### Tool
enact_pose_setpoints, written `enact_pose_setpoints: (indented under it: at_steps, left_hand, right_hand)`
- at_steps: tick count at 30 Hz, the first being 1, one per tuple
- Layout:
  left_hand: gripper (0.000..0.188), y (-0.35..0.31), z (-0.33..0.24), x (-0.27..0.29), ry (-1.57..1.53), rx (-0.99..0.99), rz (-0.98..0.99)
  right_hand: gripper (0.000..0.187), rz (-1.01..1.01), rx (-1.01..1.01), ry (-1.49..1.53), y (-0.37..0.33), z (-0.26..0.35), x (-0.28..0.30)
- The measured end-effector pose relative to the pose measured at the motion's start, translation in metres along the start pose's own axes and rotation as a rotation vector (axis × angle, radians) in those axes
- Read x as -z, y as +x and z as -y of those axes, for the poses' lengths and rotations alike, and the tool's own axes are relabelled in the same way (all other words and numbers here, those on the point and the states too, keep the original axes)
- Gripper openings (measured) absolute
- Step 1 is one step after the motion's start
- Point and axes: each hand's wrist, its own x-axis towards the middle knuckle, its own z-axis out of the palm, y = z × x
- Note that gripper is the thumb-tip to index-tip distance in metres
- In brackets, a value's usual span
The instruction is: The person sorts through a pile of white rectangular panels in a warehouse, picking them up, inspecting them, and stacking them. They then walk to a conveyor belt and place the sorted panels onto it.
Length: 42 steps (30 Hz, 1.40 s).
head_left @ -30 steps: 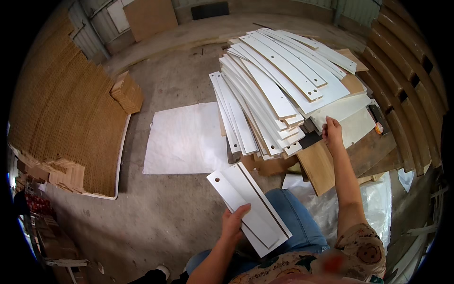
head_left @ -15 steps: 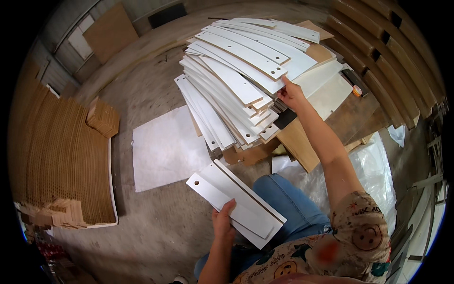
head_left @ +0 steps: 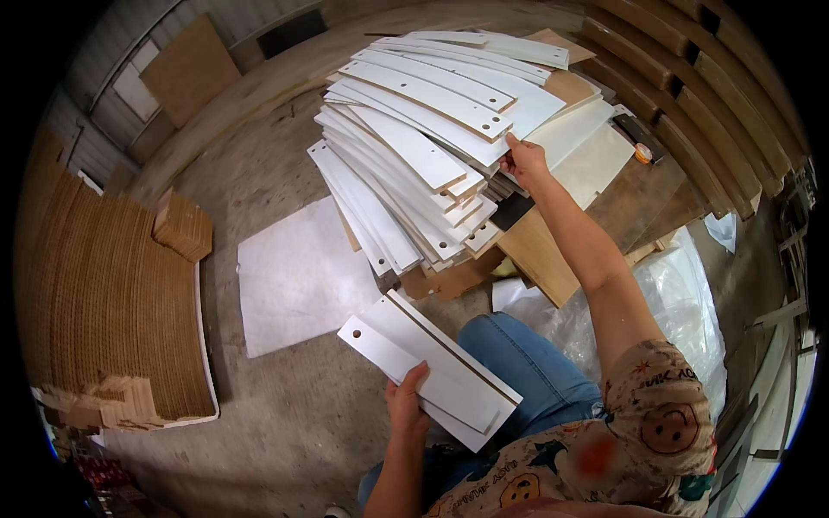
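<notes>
Two white boards are in my left hand (head_left: 408, 400), which is closed round their lower edge with the thumb on top. The upper one is a narrow board (head_left: 380, 354) with a round hole near its end. Beneath it lies a wider grooved board (head_left: 445, 350). My right hand (head_left: 525, 164) reaches out to a fanned pile of long white boards (head_left: 406, 142), its fingers pinching the near end of one white board (head_left: 485, 154). Boards above that one partly cover it. Several boards in the pile have round holes near their ends.
Tall stacked cardboard (head_left: 112, 293) rises at the left. A flat white sheet (head_left: 302, 272) lies on the floor beside the pile. Clear plastic wrapping (head_left: 665, 311) is at the right, below a tape roll (head_left: 642, 154). Long brown wrapped packs (head_left: 691, 112) are stacked at the far right.
The view has shifted slightly, so the pile sits a little further left. Both hands keep the same holds, and the boards look unmoved.
</notes>
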Motion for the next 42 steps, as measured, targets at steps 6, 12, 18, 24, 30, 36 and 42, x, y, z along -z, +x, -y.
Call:
enact_pose_setpoints:
  at_steps: [6, 12, 18, 24, 30, 36, 42]
  left_hand:
    - [0.041, -0.002, -0.001, -0.001, -0.002, -0.015, 0.014]
    - [0.040, 0.000, 0.000, -0.003, -0.003, -0.001, 0.028]
    - [0.040, 0.002, 0.001, -0.003, -0.013, -0.010, 0.051]
    - [0.044, 0.002, 0.000, -0.003, -0.010, 0.001, 0.023]
    - [0.045, 0.002, -0.002, -0.008, 0.008, 0.033, 0.007]
    - [0.044, 0.003, 0.000, -0.008, 0.021, 0.021, 0.025]
    - [0.044, 0.004, 0.002, -0.003, 0.021, 0.049, 0.042]
  right_hand:
    - [0.026, -0.016, 0.032, 0.009, 0.006, 0.002, 0.012]
    - [0.026, -0.040, 0.044, -0.011, 0.011, 0.003, 0.023]
    - [0.026, -0.035, 0.053, 0.000, 0.011, 0.004, 0.025]
    - [0.026, 0.030, 0.033, -0.031, 0.000, 0.004, 0.027]
    - [0.033, 0.210, -0.090, -0.131, -0.024, -0.001, 0.017]
    - [0.033, 0.184, -0.047, -0.130, 0.000, 0.008, 0.033]
    - [0.027, 0.259, -0.024, -0.047, -0.011, -0.007, 0.052]
